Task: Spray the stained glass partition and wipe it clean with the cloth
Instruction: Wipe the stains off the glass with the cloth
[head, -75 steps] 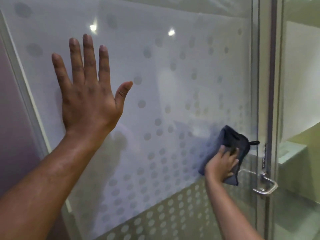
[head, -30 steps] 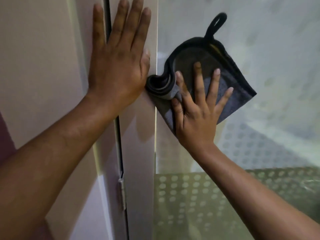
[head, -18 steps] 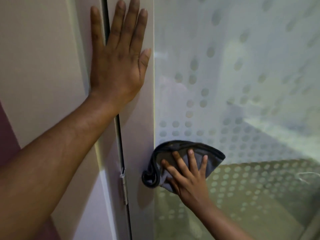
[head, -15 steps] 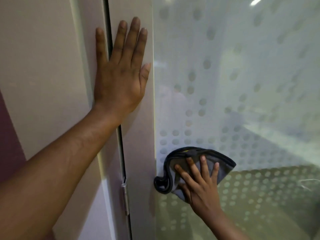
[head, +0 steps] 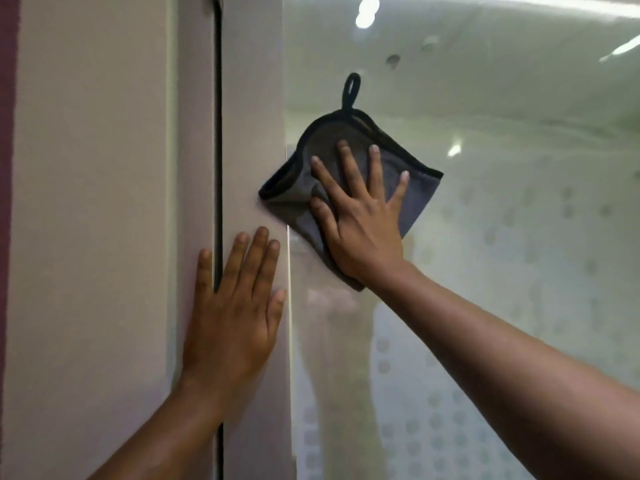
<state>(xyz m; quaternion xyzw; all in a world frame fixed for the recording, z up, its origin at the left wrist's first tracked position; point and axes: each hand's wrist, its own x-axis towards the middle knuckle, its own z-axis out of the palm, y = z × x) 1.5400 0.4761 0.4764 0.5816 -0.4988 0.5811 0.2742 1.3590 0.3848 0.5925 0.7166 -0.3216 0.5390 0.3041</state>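
Note:
The frosted glass partition (head: 502,209) with a dotted pattern fills the right of the head view. A dark grey cloth (head: 308,202) with black edging and a hanging loop lies flat against the glass at its left edge, partly over the frame. My right hand (head: 360,216) presses on the cloth with fingers spread. My left hand (head: 232,313) rests flat and open on the pale frame, below and left of the cloth. No spray bottle is in view.
A pale vertical frame post (head: 252,98) borders the glass on the left, with a dark gap (head: 217,133) beside it and a beige wall panel (head: 93,202) further left. Ceiling lights reflect in the glass at the top.
My right hand has slid the cloth from low on the glass up to a higher spot by the frame. My left hand now sits lower in view than the cloth.

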